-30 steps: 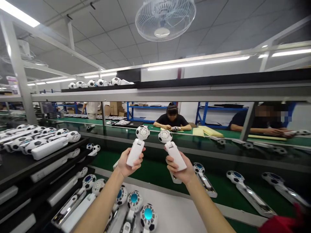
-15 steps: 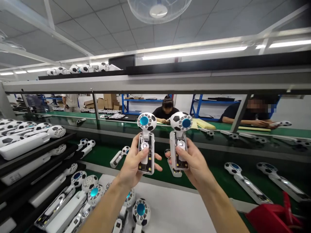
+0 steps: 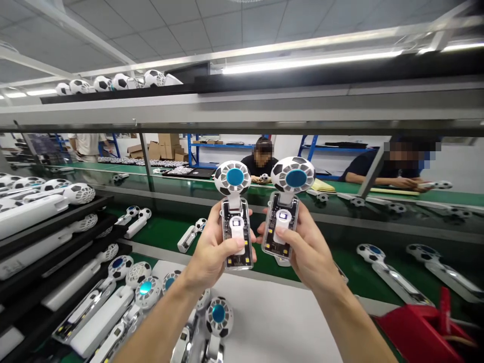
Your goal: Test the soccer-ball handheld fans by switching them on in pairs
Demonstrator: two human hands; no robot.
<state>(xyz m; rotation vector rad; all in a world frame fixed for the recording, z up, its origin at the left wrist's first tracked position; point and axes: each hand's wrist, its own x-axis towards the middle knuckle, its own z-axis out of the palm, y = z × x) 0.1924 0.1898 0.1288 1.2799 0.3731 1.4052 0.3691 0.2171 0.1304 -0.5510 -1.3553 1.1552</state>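
My left hand (image 3: 212,247) is wrapped round the clear-fronted body of a football-headed device (image 3: 233,177), its thumb on the lower part of the white centre piece. A second such device (image 3: 293,174) is held upright and slightly tilted in my right hand (image 3: 308,247), the thumb lying beside its white button piece. Both heads are white and black with a blue round centre and face me. The bodies show dark circuit boards with yellow squares. The two devices are side by side, with a narrow gap between their bodies.
Stacked black trays (image 3: 56,229) of similar devices stand at the left. More devices lie on the white sheet (image 3: 264,312) and the green belt (image 3: 166,232). A red bin (image 3: 416,327) is at the lower right. People sit across the line.
Both devices look larger and their heads are turned more squarely to me. My thumbs have moved lower on the bodies. The camera view has shifted, and the overhead shelf sits higher in it.
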